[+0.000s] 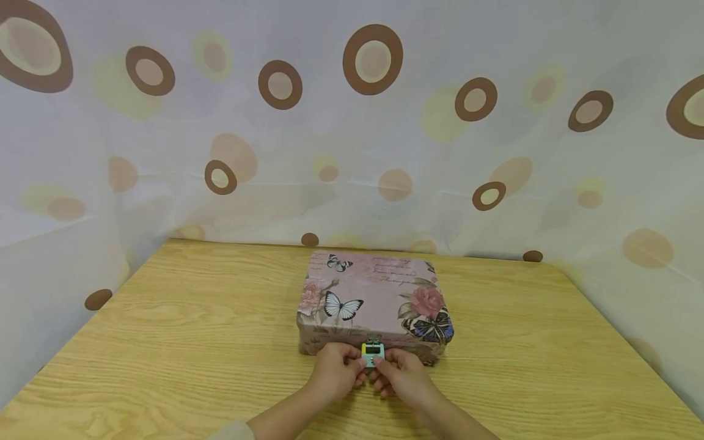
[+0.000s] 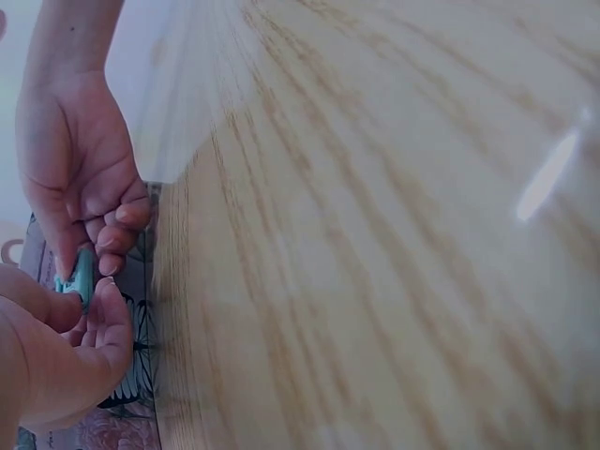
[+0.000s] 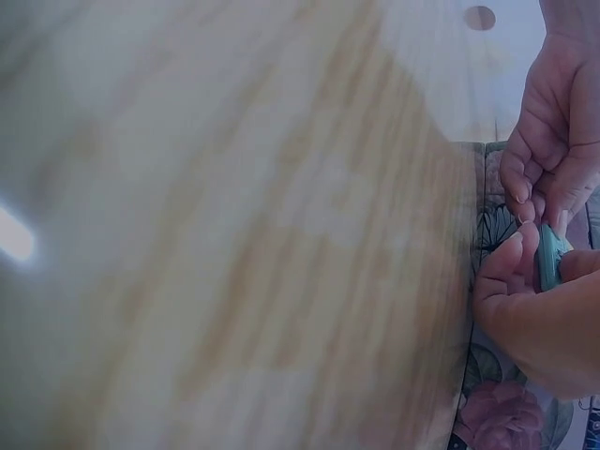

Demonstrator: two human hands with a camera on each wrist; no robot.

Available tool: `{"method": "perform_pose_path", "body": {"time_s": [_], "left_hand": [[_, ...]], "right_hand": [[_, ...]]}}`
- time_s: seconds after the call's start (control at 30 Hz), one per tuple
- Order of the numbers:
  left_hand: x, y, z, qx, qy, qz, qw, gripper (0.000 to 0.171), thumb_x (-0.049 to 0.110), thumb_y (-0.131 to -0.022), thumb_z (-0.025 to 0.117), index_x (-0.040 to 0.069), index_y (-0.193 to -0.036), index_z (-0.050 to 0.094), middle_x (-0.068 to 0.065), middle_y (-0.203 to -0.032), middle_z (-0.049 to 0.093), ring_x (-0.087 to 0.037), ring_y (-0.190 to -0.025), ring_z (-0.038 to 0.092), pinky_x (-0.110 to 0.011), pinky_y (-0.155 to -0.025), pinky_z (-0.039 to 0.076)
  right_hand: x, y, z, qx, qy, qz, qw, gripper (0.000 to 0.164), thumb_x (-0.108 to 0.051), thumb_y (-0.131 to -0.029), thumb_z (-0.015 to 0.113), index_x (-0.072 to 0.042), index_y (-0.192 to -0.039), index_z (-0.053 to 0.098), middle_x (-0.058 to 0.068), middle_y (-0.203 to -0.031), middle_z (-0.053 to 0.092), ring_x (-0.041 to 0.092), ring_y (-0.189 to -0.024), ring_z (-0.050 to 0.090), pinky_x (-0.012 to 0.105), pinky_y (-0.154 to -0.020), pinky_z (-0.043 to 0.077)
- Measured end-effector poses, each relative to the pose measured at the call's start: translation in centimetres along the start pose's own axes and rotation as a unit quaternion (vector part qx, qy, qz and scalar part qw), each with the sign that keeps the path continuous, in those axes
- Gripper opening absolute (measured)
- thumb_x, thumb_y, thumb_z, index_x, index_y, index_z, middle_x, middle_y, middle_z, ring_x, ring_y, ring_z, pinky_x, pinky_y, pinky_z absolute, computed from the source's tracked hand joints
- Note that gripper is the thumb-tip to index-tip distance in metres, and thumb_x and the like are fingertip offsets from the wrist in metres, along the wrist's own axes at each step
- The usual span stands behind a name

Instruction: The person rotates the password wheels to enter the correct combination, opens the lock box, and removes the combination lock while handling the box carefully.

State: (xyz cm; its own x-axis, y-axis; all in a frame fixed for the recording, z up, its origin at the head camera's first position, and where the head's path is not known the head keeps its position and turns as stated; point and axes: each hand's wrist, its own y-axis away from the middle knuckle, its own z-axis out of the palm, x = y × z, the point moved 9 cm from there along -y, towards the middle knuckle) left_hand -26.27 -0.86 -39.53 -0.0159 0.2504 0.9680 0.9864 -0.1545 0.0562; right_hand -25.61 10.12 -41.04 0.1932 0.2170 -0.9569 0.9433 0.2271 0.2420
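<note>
Here, at the lower middle of the head view, a teal padlock point(image 1: 369, 362) is pinched from both sides by the thumbs and fingers of the left hand point(image 1: 335, 370) and right hand point(image 1: 407, 376), at the front of a flowered box point(image 1: 379, 299).

A pale cloth point(image 1: 352, 134) patterned with brown, pink and yellow rounds hangs behind a wood-grained table point(image 1: 522, 342).
</note>
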Motion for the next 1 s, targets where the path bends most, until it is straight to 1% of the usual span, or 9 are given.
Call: {"method": "perform_pose_path", "body": {"time_s": [0.13, 0.33, 0.5, 0.53, 0.63, 0.73, 0.77, 0.9, 1.0], "left_hand": [[0.08, 0.05, 0.0, 0.0, 0.002, 0.002, 1.0, 0.009, -0.005, -0.084, 0.056, -0.013, -0.086, 0.061, -0.012, -0.067, 0.062, -0.009, -0.056, 0.058, -0.023, -0.053, 0.055], [0.21, 0.05, -0.02, 0.0, 0.004, 0.011, 0.9999, 0.01, -0.004, -0.084, 0.056, -0.013, -0.085, 0.06, -0.014, -0.066, 0.062, -0.01, -0.056, 0.058, -0.024, -0.052, 0.055], [0.21, 0.03, -0.05, 0.001, 0.005, 0.013, 0.9999, 0.009, -0.005, -0.084, 0.056, -0.013, -0.084, 0.06, -0.014, -0.065, 0.062, -0.009, -0.055, 0.058, -0.025, -0.052, 0.055], [0.2, 0.02, -0.06, 0.002, 0.005, 0.013, 0.9999, 0.009, -0.005, -0.084, 0.056, -0.012, -0.083, 0.06, -0.014, -0.064, 0.062, -0.009, -0.055, 0.058, -0.025, -0.051, 0.055], [0.13, 0.02, -0.06, 0.002, 0.005, 0.011, 0.9999, 0.009, -0.005, -0.084, 0.056, -0.012, -0.083, 0.06, -0.013, -0.064, 0.061, -0.009, -0.054, 0.057, -0.024, -0.052, 0.055], [0.11, 0.07, -0.07, 0.001, 0.008, 0.009, 0.9999, 0.008, -0.005, -0.084, 0.056, -0.012, -0.083, 0.06, -0.013, -0.064, 0.061, -0.009, -0.054, 0.056, -0.025, -0.052, 0.055], [0.11, 0.09, -0.08, 0.0, 0.008, 0.009, 0.9999, 0.008, -0.005, -0.083, 0.056, -0.013, -0.083, 0.06, -0.013, -0.064, 0.061, -0.009, -0.054, 0.056, -0.025, -0.052, 0.055], [0.14, 0.05, -0.08, 0.001, 0.008, 0.011, 0.9999, 0.009, -0.005, -0.084, 0.056, -0.013, -0.083, 0.06, -0.012, -0.065, 0.061, -0.009, -0.055, 0.057, -0.025, -0.052, 0.055], [0.16, 0.02, -0.06, 0.0, 0.008, 0.01, 0.9999, 0.009, -0.005, -0.084, 0.055, -0.013, -0.084, 0.06, -0.012, -0.065, 0.061, -0.009, -0.055, 0.057, -0.025, -0.052, 0.055]], "right_hand": [[0.14, -0.03, -0.06, 0.001, -0.006, 0.007, 1.0, 0.024, -0.016, -0.094, 0.044, 0.007, -0.099, 0.051, 0.0, -0.074, 0.059, 0.005, -0.06, 0.054, 0.019, -0.056, 0.049], [0.49, 0.11, -0.35, -0.003, -0.049, 0.026, 0.998, 0.03, -0.017, -0.096, 0.04, 0.009, -0.107, 0.05, -0.002, -0.072, 0.059, 0.005, -0.06, 0.054, 0.019, -0.055, 0.048], [0.69, -0.03, -0.57, -0.012, -0.059, 0.018, 0.998, 0.034, -0.019, -0.095, 0.043, 0.01, -0.111, 0.048, -0.001, -0.073, 0.059, 0.005, -0.062, 0.055, 0.019, -0.056, 0.047], [0.82, -0.15, -0.58, -0.023, -0.065, 0.013, 0.998, 0.033, -0.021, -0.095, 0.043, 0.009, -0.11, 0.049, -0.001, -0.074, 0.06, 0.005, -0.062, 0.055, 0.018, -0.056, 0.048], [0.95, -0.22, -0.69, -0.027, -0.069, 0.007, 0.997, 0.034, -0.022, -0.095, 0.045, 0.008, -0.11, 0.048, -0.001, -0.075, 0.06, 0.006, -0.062, 0.056, 0.018, -0.056, 0.047], [0.85, -0.19, -0.56, -0.027, -0.06, 0.006, 0.998, 0.032, -0.02, -0.095, 0.044, 0.009, -0.111, 0.047, -0.001, -0.076, 0.06, 0.006, -0.063, 0.056, 0.019, -0.056, 0.048], [0.69, -0.11, -0.53, -0.018, -0.052, 0.007, 0.998, 0.033, -0.018, -0.094, 0.045, 0.01, -0.111, 0.045, 0.0, -0.076, 0.059, 0.006, -0.063, 0.055, 0.019, -0.056, 0.047], [0.44, -0.13, -0.22, -0.019, -0.04, 0.008, 0.999, 0.03, -0.014, -0.093, 0.047, 0.01, -0.11, 0.046, -0.001, -0.077, 0.06, 0.005, -0.064, 0.055, 0.019, -0.058, 0.049], [0.41, -0.14, -0.13, -0.024, -0.045, 0.006, 0.999, 0.027, -0.012, -0.093, 0.048, 0.01, -0.108, 0.046, -0.002, -0.076, 0.06, 0.005, -0.063, 0.055, 0.019, -0.058, 0.049]]}}
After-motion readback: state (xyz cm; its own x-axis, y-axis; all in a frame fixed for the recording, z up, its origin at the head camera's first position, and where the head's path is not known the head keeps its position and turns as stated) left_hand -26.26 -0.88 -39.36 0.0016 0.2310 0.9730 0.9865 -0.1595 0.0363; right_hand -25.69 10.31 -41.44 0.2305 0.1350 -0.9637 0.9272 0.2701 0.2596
